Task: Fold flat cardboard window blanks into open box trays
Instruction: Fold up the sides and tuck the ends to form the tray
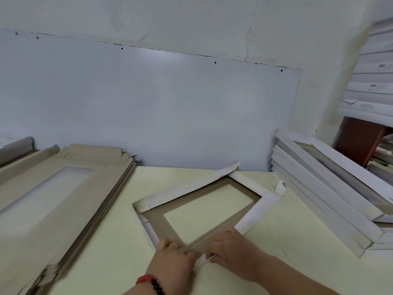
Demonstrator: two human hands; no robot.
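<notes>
Cardboard window blank: brown inner face, white outer face, rectangular cut-out at centre. Lies diagonally on the pale table, partly folded, with white side walls raised along several edges. Stack of flat blanks: brown, at left. Stack of folded trays: white, at right, leaning.

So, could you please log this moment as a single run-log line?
step: folding near wall | left hand: grips tray corner | right hand: pinches wall flap | flat stack: left
</notes>
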